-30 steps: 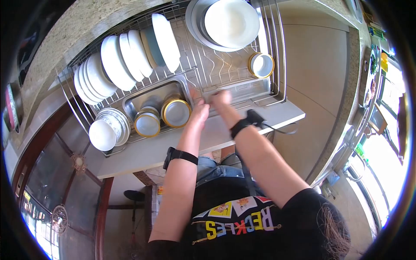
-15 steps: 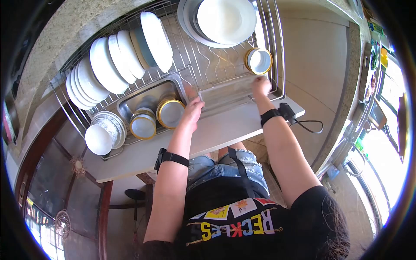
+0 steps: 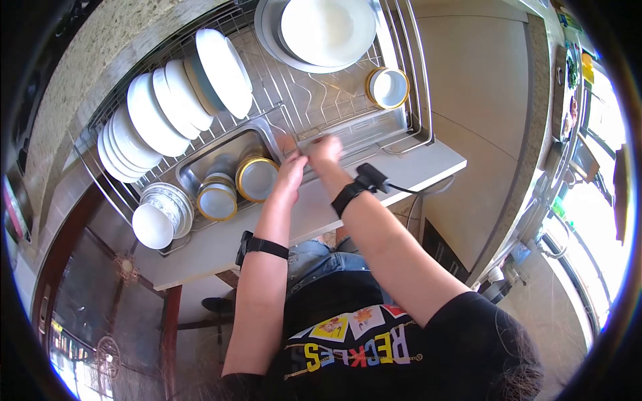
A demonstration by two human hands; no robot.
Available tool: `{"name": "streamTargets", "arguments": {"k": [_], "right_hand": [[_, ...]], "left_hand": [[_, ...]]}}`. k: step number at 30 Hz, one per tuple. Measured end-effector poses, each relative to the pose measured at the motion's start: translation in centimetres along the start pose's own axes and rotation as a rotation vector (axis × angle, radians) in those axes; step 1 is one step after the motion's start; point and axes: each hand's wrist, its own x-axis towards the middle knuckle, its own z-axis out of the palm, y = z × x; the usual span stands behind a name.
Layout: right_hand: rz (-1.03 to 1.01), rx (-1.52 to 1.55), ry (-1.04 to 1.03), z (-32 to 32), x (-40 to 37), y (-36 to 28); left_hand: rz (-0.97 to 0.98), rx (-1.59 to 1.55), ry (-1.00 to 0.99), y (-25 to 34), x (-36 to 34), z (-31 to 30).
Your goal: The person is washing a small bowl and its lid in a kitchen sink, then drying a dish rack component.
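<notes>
A clear plastic tray (image 3: 374, 129) lies along the front right part of the wire dish rack. My left hand (image 3: 291, 175) is at the tray's left end, its fingers closed around the edge there. Beside it, my right hand (image 3: 326, 150) is over the same end of the tray, smeared by motion, so its fingers cannot be made out. Left of my hands sits a metal pan (image 3: 200, 157). Gold-rimmed cups or bowls, one stack (image 3: 217, 200) and another (image 3: 257, 179), stand at its front.
White plates (image 3: 157, 113) stand on edge in the rack (image 3: 428, 113) at the left. Large stacked bowls (image 3: 328, 30) sit at the back, with a gold-rimmed bowl (image 3: 388, 87) at the right. Patterned bowls (image 3: 157, 217) lean at the front left. A white drawer front (image 3: 401, 177) borders the rack.
My right hand has moved left from the tray's right end to beside my left hand. My left hand has stayed near the tray's left end. The view has shifted slightly.
</notes>
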Motion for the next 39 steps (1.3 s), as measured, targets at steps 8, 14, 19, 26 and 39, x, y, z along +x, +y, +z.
{"name": "streamTargets", "arguments": {"k": [8,14,19,26,39], "right_hand": [[-0.498,-0.21,-0.401,-2.8,4.2,4.0],[-0.573,-0.784,-0.357,-12.5,9.5,7.0],[-0.536,-0.965,-0.164,-10.2,9.3,7.0],[-0.728,-0.59,-0.489,-2.0,0.9,1.7],[-0.631,-0.904,-0.229,-11.4,10.2,7.6]], "left_hand": [[-0.09,-0.024,0.201,0.5,-0.8,1.5],[-0.045,-0.072,0.087,0.4,-0.7,0.3],[0.004,-0.203,0.109,0.3,-1.3,1.3],[0.0,-0.165,0.027,0.8,-1.5,1.3],[0.166,-0.201,0.221,0.2,-4.0,1.5]]}}
